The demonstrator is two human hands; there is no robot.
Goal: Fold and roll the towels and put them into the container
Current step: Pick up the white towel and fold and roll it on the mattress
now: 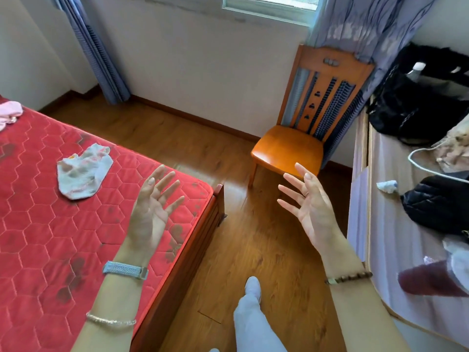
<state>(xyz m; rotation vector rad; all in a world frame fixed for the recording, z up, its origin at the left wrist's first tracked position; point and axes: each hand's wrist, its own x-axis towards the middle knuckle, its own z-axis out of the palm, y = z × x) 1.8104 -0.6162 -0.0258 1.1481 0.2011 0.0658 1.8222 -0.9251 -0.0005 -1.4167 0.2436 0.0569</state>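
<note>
Red quilted mattress [38, 237] fills the left of the head view, and the towel [81, 171], pale with faint pink and orange marks, lies crumpled on it near the far edge, short of the far right corner. A pink cloth [9, 113] is bunched at the mattress's far left, partly cut off by the frame. The left hand [152, 214] is raised over the right side of the mattress, palm turned up, fingers straight and spread, holding nothing; it is well apart from the towel. A woven band [125, 270] circles that wrist, with a thin bracelet [110, 321] lower on the forearm. The right hand [309, 207] is raised above the wood floor [266, 250], palm facing inward, fingers straight and fanned apart, also holding nothing; a bead bracelet [349, 277] sits on its wrist. Between the arms a leg [251, 318] in pale trousers steps forward on the floor. An orange wooden chair [289, 151] stands against the far wall beside a blue curtain [360, 29]. Along the right runs a table [396, 237] carrying a black bag [411, 105] at its far end, a white cord [418, 163], a crumpled tissue [387, 186] near its left edge, and a black quilted bag [436, 204] just right of the tissue.
</note>
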